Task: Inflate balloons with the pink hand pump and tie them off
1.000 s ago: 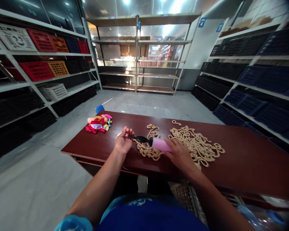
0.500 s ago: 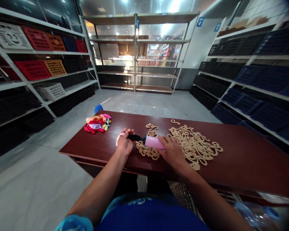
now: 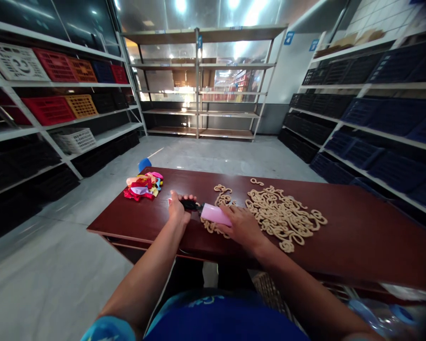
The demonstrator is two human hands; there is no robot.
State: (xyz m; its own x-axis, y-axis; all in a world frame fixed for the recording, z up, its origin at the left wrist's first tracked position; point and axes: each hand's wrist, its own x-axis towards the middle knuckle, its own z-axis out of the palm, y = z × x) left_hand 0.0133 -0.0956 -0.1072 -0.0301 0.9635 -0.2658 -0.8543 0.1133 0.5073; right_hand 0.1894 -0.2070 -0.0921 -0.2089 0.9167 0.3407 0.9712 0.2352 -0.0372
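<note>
Both of my hands hold a hand pump with a pink barrel (image 3: 216, 215) and a black end, low over the table. My left hand (image 3: 179, 208) is closed around the black end; a little pale pink material shows by its fingers, too small to make out. My right hand (image 3: 242, 226) wraps over the right end of the barrel. Beneath and behind the pump lies a small heap of tan, S-shaped pieces (image 3: 210, 226), partly hidden by it. A larger pile of the same curly pieces (image 3: 282, 213) spreads to the right of my right hand.
Limp, colourful balloons (image 3: 144, 185) are heaped at the left of the dark red table (image 3: 362, 227). A blue object (image 3: 144, 164) shows past its far left corner. Shelves with crates (image 3: 49, 110) line both sides, and a shelf rack (image 3: 197, 90) stands behind. A plastic bottle (image 3: 379, 315) is at lower right.
The pump has shifted left and slightly down, with both hands moving along. My left fingers have closed further around the black end. Less pale pink material shows by my left hand.
</note>
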